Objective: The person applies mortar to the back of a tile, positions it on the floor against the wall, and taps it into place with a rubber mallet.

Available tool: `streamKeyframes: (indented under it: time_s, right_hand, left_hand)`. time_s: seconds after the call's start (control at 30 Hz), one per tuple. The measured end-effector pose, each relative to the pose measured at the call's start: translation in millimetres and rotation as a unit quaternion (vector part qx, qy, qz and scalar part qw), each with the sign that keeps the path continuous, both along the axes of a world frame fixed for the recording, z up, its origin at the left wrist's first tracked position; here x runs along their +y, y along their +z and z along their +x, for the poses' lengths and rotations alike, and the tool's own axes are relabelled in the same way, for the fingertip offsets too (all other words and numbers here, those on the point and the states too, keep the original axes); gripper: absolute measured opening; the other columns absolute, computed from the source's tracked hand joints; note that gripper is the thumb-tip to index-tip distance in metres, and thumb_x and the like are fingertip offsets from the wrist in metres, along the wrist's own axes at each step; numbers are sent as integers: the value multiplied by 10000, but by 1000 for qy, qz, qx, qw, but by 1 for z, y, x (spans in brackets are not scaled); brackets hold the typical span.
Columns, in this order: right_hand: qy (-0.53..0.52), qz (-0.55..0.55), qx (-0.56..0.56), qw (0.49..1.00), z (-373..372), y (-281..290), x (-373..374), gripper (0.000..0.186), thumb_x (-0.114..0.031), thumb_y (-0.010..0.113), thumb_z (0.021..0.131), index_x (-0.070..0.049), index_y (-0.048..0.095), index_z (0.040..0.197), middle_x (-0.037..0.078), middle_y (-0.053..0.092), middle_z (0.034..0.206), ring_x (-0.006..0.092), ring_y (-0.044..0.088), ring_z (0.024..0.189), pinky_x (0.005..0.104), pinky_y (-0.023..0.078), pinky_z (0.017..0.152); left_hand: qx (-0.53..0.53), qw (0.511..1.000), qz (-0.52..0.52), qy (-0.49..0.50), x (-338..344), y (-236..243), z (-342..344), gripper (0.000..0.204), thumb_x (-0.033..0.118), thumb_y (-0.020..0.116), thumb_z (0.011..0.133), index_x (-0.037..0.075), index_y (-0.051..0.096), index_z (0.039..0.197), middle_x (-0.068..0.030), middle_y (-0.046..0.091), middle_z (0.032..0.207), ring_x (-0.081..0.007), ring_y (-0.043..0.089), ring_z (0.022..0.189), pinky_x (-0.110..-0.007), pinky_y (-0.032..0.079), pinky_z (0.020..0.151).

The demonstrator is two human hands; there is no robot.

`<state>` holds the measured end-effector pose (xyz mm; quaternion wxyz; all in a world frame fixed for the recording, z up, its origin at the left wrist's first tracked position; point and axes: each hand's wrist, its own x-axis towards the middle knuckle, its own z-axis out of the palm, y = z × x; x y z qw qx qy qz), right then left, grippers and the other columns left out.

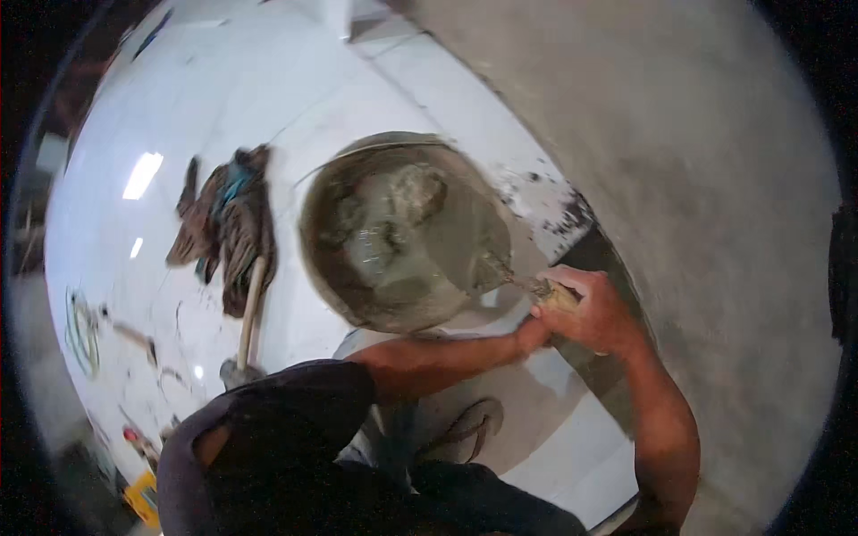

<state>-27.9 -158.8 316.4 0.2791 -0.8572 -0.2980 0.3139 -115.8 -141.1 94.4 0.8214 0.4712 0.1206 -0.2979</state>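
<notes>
A round bucket [315, 259] holds wet grey mortar [375, 246] with a lump [417, 192] standing up in it. My right hand [590, 313] is closed round the pale handle of a trowel [460, 237], just outside the bucket's right rim. The mortar-smeared blade reaches over that rim and lies against the mortar inside. My left hand [534, 333] comes across in front of the bucket and meets my right hand at the handle. Its fingers are mostly hidden under the right hand, so whether it grips the handle cannot be seen.
A crumpled brown cloth [237, 223] lies left of the bucket, beside a wooden-handled hammer [250, 322]. Farther left are another wooden-handled tool [134, 341] and a coil of cord [82, 332]. Dark crumbs [563, 210] dot the white surface near its right edge. Beyond it is grey floor [715, 223].
</notes>
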Motion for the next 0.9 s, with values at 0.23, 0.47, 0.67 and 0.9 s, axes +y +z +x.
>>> streamKeyframes:
  time_s: [0.23, 0.47, 0.67, 0.9]
  right_hand:
    - [-262, 47, 47, 963, -112, -1, -171, 394, -233, 637, 800, 0, 556, 1107, 152, 632, 862, 216, 615, 777, 327, 478, 717]
    - [-626, -9, -86, 775, -316, -60, -324, 263, -122, 555, 815, -40, 528, 1063, 120, 576, 796, 189, 535, 683, 324, 465, 672]
    - [-616, -214, -259, 713, -355, -116, -404, 275, -144, 580, 836, -45, 517, 1085, 132, 575, 859, 238, 578, 702, 361, 511, 630]
    - [-681, -368, -154, 614, -327, -157, -422, 422, -140, 614, 798, -112, 458, 1189, 189, 466, 1043, 345, 528, 945, 445, 486, 788]
  left_hand:
    - [-228, 877, 313, -284, 9, -82, 0, 247, 120, 560, 869, 42, 576, 1103, -83, 607, 1055, -206, 570, 951, -367, 456, 778]
    - [33, 998, 1, -46, -6, 0, 11, 237, 207, 486, 952, 29, 575, 1082, -55, 611, 1010, -184, 558, 880, -371, 443, 770]
    - [34, 997, 66, -37, -10, 15, 16, 244, 179, 461, 944, 1, 569, 1070, -50, 614, 939, -147, 557, 785, -305, 448, 641]
    - [-99, 959, 246, -99, -3, 11, 37, 201, 163, 451, 938, 55, 552, 1075, -43, 602, 929, -159, 546, 735, -290, 445, 590]
